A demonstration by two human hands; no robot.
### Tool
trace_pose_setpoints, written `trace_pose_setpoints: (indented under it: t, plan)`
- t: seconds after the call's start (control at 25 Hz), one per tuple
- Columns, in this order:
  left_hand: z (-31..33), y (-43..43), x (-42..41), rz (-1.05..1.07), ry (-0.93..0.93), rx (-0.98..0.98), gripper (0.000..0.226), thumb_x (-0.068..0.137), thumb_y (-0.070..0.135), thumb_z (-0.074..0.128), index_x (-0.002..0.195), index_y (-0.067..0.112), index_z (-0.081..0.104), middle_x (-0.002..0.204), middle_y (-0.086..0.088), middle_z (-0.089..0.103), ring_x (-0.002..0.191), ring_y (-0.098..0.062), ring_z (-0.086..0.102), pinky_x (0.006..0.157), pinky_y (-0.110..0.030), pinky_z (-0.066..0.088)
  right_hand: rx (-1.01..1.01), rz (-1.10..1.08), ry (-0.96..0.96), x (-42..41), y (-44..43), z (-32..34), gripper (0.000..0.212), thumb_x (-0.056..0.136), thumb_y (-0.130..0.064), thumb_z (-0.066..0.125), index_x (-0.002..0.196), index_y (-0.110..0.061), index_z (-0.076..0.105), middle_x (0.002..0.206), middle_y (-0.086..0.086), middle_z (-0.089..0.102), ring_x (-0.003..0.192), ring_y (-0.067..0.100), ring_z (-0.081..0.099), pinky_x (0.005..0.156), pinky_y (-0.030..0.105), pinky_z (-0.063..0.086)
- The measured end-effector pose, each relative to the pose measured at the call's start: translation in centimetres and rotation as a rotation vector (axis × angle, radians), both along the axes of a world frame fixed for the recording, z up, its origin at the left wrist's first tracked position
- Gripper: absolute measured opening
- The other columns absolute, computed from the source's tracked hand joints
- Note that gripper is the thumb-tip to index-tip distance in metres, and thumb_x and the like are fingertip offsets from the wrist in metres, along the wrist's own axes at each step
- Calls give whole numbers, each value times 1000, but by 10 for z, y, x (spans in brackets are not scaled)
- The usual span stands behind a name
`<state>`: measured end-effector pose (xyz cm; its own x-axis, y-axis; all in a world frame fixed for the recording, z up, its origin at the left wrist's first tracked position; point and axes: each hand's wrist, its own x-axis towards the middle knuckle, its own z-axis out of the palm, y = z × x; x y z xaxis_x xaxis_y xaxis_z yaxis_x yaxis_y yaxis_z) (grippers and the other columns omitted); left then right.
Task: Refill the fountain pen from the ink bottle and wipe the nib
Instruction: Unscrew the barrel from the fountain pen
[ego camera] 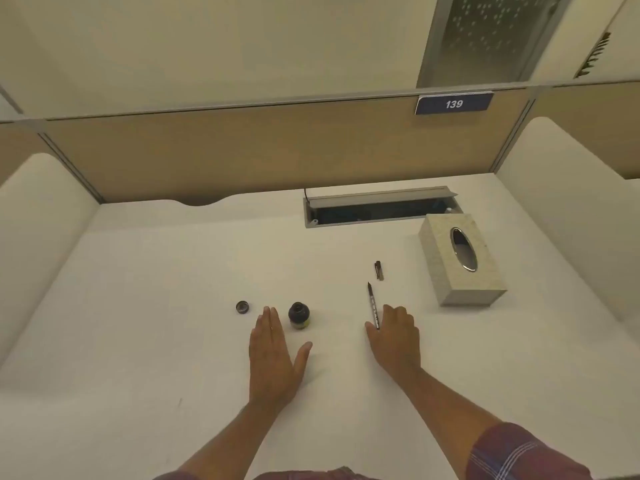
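A small dark ink bottle [299, 315] stands uncapped on the white desk, with its round cap [242, 307] lying to the left. My left hand [277, 355] lies flat on the desk just left of the bottle, fingers together, thumb spread below it. The fountain pen [373, 308] lies on the desk with its nib pointing away from me. My right hand [396, 336] rests palm down beside the pen's near end, touching it. The pen's cap [379, 270] lies apart, further back.
A beige tissue box [446, 258] with an oval opening stands at the right. Behind it is an open cable slot [377, 211] in the desk. Partition walls close off the back and both sides.
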<state>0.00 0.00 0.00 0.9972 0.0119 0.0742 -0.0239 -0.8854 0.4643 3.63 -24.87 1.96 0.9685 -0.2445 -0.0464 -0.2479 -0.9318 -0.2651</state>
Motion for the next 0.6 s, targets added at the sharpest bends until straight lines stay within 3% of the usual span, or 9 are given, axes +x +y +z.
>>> trace_pose_setpoints:
  t: [0.12,0.24,0.4,0.52,0.6]
  plan:
    - [4,-2,-3,75,89,-165,101,103,69,44,173,12,-1,183,-6,7,170,-25,7,136,-41,9,83,-46,38,11,-2,6,28,97,-36,61,106,-9,59,109,11,60,99,33,61,81,41,50]
    - [11,-5,-7,112,149,-276,94,106,53,57,173,14,3,183,-4,10,169,-24,10,134,-41,10,172,-76,100,17,3,3,19,99,-26,56,102,-7,57,104,13,64,97,34,62,78,40,49]
    - [26,-3,-12,213,152,-481,88,107,45,60,173,20,8,182,1,14,168,-20,11,136,-46,14,328,-167,144,17,5,7,16,97,-19,54,95,-5,62,99,11,67,94,31,62,70,34,44]
    - [44,-5,-13,349,171,-694,79,107,43,62,171,26,20,179,5,24,166,-19,21,134,-44,22,544,-209,73,6,14,24,13,95,-15,60,86,-6,64,84,6,69,81,26,63,65,32,47]
    - [58,-5,-12,459,169,-820,70,107,43,63,168,30,31,175,6,34,162,-21,32,130,-43,30,636,-174,32,-6,22,40,12,95,-14,63,85,-9,64,78,1,67,73,20,62,58,17,43]
